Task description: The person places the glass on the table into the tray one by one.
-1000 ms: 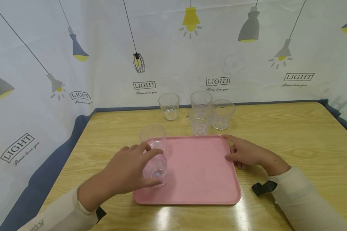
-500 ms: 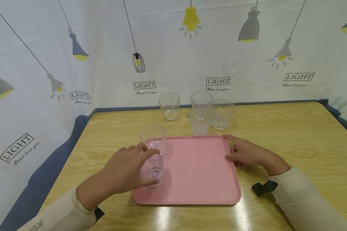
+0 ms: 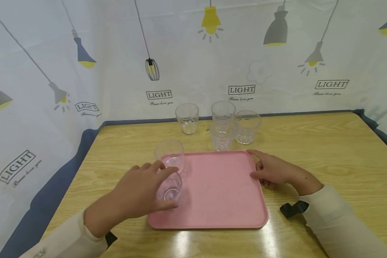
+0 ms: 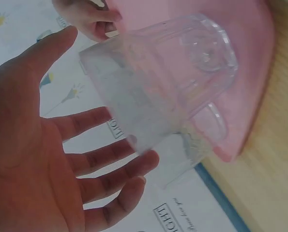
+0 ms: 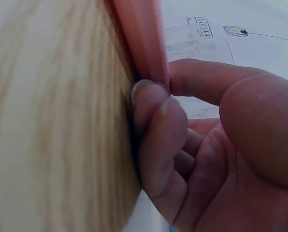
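A clear plastic cup [image 3: 171, 193] stands upright on the left side of the pink tray [image 3: 224, 193]. Around its rim lies my left hand [image 3: 132, 193], thumb and fingers spread. In the left wrist view the thumb is apart from the cup [image 4: 182, 67], while some fingertips [image 4: 148, 162] overlap its rim. Just behind stands a second clear cup [image 3: 169, 152] at the tray's back left corner. My right hand [image 3: 274, 170] grips the tray's right edge near the far corner; its curled fingers meet the pink rim [image 5: 146, 43] in the right wrist view.
Several more clear cups stand beyond the tray on the wooden table [image 3: 309, 143]: one alone [image 3: 187, 120], the others grouped to its right [image 3: 246, 129]. A white cloth [image 3: 193, 68] printed with lamps hangs behind the table and along its left side.
The front cup has shifted slightly left with my left hand over the past second, then stayed in place. My right hand keeps its grip on the tray. The head view has tilted a little.
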### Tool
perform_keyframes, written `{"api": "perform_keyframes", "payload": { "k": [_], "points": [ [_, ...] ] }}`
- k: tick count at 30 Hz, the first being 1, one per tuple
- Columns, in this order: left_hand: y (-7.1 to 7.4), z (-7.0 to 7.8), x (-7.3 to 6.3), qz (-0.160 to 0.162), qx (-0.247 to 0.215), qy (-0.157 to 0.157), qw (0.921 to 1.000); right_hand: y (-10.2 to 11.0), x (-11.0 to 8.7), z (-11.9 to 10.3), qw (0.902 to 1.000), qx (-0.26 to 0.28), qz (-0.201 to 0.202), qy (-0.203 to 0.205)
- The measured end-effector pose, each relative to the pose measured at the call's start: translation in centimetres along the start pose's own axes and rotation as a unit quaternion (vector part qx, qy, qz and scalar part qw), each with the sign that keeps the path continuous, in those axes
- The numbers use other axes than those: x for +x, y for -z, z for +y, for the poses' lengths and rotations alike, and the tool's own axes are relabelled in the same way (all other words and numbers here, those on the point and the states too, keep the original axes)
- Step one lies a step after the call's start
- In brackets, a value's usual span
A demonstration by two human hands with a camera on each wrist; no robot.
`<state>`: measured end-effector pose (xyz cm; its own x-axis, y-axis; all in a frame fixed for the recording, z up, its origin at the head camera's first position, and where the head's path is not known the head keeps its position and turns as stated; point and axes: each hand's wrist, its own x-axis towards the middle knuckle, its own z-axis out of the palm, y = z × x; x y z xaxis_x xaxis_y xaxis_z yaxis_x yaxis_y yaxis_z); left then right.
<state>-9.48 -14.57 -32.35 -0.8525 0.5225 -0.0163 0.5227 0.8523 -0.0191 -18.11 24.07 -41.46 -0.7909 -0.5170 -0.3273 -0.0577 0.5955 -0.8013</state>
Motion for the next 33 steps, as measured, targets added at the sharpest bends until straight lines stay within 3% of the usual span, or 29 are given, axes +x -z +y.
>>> {"api": "perform_keyframes", "payload": {
  "k": [6, 10, 21, 33],
  "points": [
    [1.6, 0.4, 1.1, 0.037, 0.029, -0.012, 0.9988, 0.1, 0.0, 0.1, 1.0, -0.006, 0.005, -0.001],
    [2.6, 0.4, 2.4, 0.043, 0.025, -0.004, 0.9987, 0.1, 0.0, 0.2, 1.0, -0.007, 0.005, -0.001],
    [4.5, 0.3, 7.2, 0.018, -0.001, 0.012, 0.9998, 0.1, -0.4, 0.4, 0.9999, 0.002, 0.012, -0.001],
    [4.6, -1.7, 13.2, -0.02, 0.0, 0.061, 0.9979, -0.1, -0.2, 0.2, 0.9998, 0.012, 0.006, 0.013]
  ]
}}
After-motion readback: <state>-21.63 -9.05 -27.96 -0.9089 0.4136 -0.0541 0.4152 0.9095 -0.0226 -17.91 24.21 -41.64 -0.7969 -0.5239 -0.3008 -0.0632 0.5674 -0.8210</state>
